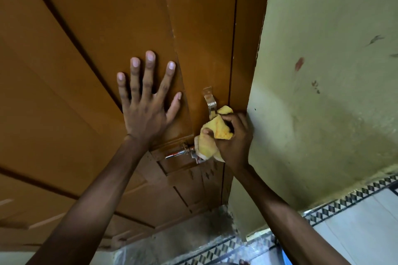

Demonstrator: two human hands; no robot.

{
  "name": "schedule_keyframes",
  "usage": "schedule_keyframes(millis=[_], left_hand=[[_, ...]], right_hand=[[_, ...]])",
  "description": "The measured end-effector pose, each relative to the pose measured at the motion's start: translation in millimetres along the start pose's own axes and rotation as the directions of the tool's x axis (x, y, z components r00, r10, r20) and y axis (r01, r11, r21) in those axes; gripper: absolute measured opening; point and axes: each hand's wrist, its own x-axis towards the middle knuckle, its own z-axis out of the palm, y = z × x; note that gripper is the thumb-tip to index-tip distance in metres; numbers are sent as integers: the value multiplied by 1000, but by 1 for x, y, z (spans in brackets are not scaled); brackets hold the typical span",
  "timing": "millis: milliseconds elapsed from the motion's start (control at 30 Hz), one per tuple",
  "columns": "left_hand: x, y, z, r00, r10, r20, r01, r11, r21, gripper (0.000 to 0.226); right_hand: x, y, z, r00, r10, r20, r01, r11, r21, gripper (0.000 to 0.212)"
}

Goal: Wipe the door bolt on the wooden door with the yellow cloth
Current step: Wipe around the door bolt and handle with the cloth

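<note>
Two hands are on the job. Furthest left, my left hand (148, 103) lies flat and open on the door (86, 60), fingers spread, holding nothing, just steadying the panel. Right of and below it sits the bolt (178, 153), a shiny metal rod fixed across the door near its right edge; its left end shows bare while its right end disappears under the cloth (213, 135). Above the bolt a metal handle (209, 101) stands out from the door, its lower end touching the cloth. My right hand (231, 137) is closed around the bunched cloth, pressing it to the bolt close beside the wall (323, 71) on the far right.

The cloth looks soft and light, so I reckon it will fold around the rod easily; gripping it as a wad in my fist gives firm pressure. The bolt looks stiff, smooth and probably slippery, so I would pinch the cloth right around it and rub along its length.
</note>
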Motion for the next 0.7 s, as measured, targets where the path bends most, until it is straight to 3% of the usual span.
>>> schedule_keyframes(millis=[300,400,500,600,700], left_hand=[[-1,-1,0,1000,-4,2,5,1000,-15,67],[-1,0,-1,1000,-12,9,12,1000,-13,66],[-1,0,-3,1000,-16,15,17,1000,-22,66],[0,0,-5,1000,-15,16,15,1000,-24,66],[0,-1,-4,1000,-8,12,9,999,-31,66]], right_hand=[[6,7,-9,974,-162,156,193,959,-206,34],[9,3,-20,954,-208,216,254,943,-216,44],[11,-3,-24,967,-152,205,193,962,-194,29],[11,-10,-19,983,-63,174,94,980,-176,39],[9,-15,-18,982,-87,171,118,976,-183,39]])
